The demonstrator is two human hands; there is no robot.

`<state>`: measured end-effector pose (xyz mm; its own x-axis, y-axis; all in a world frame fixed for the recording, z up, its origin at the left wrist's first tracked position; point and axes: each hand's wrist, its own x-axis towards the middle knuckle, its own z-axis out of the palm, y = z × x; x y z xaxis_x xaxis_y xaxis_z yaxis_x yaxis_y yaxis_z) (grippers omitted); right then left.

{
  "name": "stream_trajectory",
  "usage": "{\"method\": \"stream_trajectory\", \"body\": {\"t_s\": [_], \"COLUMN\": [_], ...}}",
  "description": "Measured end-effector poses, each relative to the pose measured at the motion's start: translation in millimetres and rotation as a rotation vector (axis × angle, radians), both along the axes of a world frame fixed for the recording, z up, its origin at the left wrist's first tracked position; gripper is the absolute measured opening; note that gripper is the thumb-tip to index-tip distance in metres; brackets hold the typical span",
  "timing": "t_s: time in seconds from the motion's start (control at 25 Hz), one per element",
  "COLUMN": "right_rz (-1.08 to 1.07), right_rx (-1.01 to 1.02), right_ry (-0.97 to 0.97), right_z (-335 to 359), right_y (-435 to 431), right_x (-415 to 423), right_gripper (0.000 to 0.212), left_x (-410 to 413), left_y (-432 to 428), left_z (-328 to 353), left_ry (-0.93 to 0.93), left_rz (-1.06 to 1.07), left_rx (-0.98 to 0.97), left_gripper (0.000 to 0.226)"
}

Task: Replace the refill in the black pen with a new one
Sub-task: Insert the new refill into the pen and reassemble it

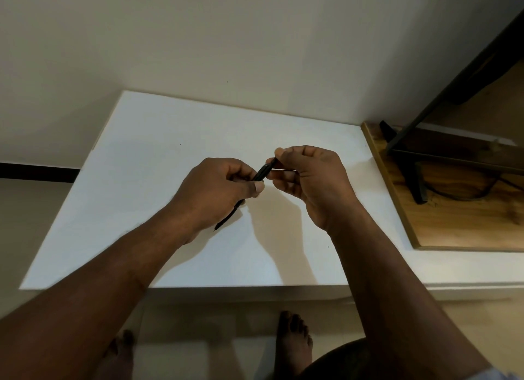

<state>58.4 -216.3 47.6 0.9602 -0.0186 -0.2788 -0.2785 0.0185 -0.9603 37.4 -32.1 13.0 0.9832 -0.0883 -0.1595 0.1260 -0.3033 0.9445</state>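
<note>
Both hands hold the black pen point(262, 174) above the middle of the white table point(158, 158). My left hand point(218, 192) grips the pen's lower half between thumb and curled fingers; the pointed tip sticks out below the palm, aimed down-left. My right hand point(309, 178) pinches the pen's upper end with thumb and fingertips. The pen slants from lower left to upper right, with much of its length hidden inside the hands. No separate refill shows anywhere in the head view.
A wooden board point(465, 223) lies at the table's right, carrying a dark metal stand point(419, 181) and a cable. Cream walls rise behind the table. My bare feet stand on the floor below the table's near edge.
</note>
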Motion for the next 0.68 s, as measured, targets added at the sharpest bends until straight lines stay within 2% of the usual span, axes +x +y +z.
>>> {"method": "stream_trajectory", "body": {"t_s": [0.68], "right_rz": [0.003], "right_rx": [-0.086], "right_ry": [-0.017], "right_z": [-3.7], "right_y": [5.3], "right_x": [-1.4], "right_gripper": [0.012], "left_x": [-1.2], "left_y": [-0.3], "left_z": [-0.3], "left_ry": [-0.031], "left_rz": [0.05], "left_rx": [0.057], "left_gripper": [0.004]}}
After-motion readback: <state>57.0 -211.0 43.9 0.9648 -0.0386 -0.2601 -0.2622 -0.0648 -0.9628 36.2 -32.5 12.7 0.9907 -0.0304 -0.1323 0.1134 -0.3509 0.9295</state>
